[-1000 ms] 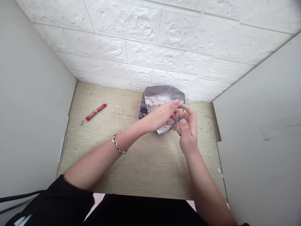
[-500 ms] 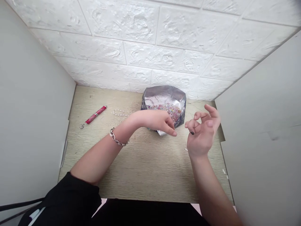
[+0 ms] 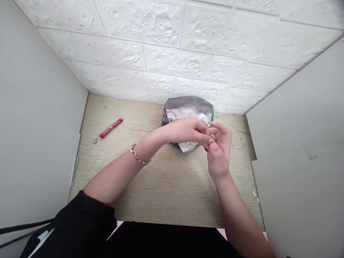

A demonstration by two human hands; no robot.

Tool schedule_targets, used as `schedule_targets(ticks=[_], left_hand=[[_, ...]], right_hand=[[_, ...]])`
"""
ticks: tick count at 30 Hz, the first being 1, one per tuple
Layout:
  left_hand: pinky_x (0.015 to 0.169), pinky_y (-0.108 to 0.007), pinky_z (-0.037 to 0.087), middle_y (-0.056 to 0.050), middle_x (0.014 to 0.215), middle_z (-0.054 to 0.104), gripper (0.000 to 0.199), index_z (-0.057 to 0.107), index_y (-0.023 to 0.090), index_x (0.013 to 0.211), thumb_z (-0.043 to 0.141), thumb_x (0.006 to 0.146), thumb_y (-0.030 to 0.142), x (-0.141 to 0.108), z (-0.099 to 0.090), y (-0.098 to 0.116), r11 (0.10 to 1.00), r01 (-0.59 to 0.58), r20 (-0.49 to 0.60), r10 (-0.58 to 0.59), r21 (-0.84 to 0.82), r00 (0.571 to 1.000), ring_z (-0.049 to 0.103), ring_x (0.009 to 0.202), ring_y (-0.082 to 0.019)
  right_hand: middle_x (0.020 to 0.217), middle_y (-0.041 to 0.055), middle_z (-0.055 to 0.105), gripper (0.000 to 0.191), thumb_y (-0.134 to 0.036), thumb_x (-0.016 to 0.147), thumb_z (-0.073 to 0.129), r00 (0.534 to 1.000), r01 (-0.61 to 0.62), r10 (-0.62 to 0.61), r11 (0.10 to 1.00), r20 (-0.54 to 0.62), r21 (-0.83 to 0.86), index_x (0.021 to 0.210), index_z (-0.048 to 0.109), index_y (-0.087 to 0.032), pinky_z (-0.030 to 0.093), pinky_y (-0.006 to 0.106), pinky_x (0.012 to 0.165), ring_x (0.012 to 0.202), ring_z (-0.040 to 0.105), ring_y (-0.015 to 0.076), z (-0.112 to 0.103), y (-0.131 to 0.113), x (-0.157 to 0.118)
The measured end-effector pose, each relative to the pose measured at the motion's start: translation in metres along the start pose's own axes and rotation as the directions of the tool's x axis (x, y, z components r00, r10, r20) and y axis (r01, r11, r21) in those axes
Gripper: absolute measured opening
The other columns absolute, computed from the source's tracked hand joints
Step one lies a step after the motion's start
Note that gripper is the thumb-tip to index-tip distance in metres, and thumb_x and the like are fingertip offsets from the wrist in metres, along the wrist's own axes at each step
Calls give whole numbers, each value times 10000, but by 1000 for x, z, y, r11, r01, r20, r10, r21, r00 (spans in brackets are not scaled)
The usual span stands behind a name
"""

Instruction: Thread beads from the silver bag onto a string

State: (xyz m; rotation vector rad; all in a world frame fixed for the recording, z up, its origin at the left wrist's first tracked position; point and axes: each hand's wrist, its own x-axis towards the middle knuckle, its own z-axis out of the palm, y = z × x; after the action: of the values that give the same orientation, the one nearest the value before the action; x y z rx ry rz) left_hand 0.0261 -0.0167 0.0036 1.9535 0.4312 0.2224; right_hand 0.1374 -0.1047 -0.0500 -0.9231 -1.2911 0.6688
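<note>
Above the table, in front of a silver-lined bag (image 3: 188,104) of small multicoloured beads (image 3: 188,146), my two hands meet at the fingertips. My left hand (image 3: 185,129), with a chain bracelet (image 3: 139,156) on its wrist, reaches across with thumb and forefinger pinched together. My right hand (image 3: 220,152) faces it palm inward, thumb and curled fingers closing at the same spot. Whatever lies between the fingertips is too small to make out. A small dark spot shows by the right fingertips. The bag's lower left is partly behind my left hand.
A red tube-shaped piece with a metal clasp (image 3: 110,128) lies on the table (image 3: 166,193) at left. Beside the bag is a string of clear beads (image 3: 138,126). Thin thread (image 3: 238,130) lies at right. White brick-pattern wall behind; grey panels flank both sides.
My right hand has moved left and its fingers have closed in against my left fingertips. My left hand has shifted slightly right and up. The bag stays in place.
</note>
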Motion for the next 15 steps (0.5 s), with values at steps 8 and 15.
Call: schedule_targets(ticks=[8,15], left_hand=[[549,-191,356,15,621,635,176,703,183,774,564,731,282,0,1,-2,991,-93,-14,95,94,995,510,568,-70],[594,-187,400,1,756,675,158,704,194,762,567,731,269,-1,-3,2,980,-144,1,146,135,989,560,637,-84]], right_hand=[[1281,54,280,526,-463,766,455,997,72,-73,996,-9,-60,1228,221,-369,496,301,554,891,526,174,1,-9,-3],[1337,41,244,535,-572,789,340,999,37,-35,991,23,-130,1250,139,-388,515,403,676,1131,424,244,2,-11,-1]])
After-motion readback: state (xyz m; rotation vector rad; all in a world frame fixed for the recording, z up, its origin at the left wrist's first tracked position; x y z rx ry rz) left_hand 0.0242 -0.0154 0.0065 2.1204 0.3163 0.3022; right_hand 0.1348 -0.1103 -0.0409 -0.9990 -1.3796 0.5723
